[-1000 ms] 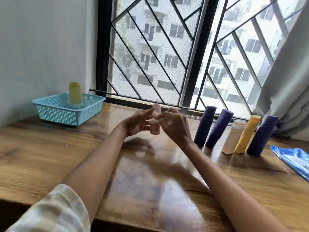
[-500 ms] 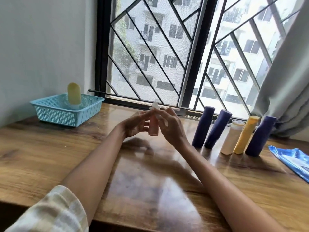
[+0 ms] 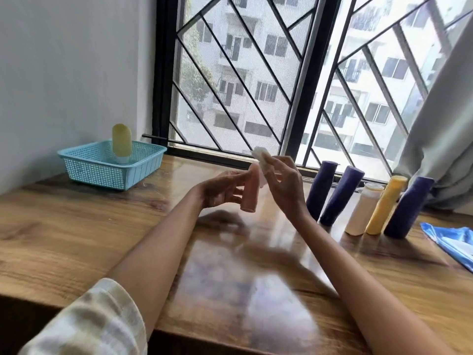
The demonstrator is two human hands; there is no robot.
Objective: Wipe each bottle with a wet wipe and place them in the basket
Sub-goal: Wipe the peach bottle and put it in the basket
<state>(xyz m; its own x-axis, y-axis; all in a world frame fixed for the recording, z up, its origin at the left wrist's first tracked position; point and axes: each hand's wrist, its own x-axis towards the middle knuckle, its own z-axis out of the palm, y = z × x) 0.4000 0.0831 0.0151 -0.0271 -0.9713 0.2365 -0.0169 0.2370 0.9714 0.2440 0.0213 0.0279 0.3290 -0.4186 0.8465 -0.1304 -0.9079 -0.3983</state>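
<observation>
Up off the cap lifts the right hand [image 3: 281, 183], wet wipe [image 3: 259, 156] pinched (left hand [image 3: 220, 193] gripping the pink bottle [image 3: 249, 192]); rotate it, cover every side.

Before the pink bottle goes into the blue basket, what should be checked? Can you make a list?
1. Left hand grips the small pink plastic bottle: ok.
2. Right hand holds the white wet wipe: ok.
3. Bottle wiped all over: cannot tell.
4. Light blue plastic mesh basket has free floor beside the pale yellow bottle: ok.
5. Wooden table path to basket unobstructed: ok.
</observation>
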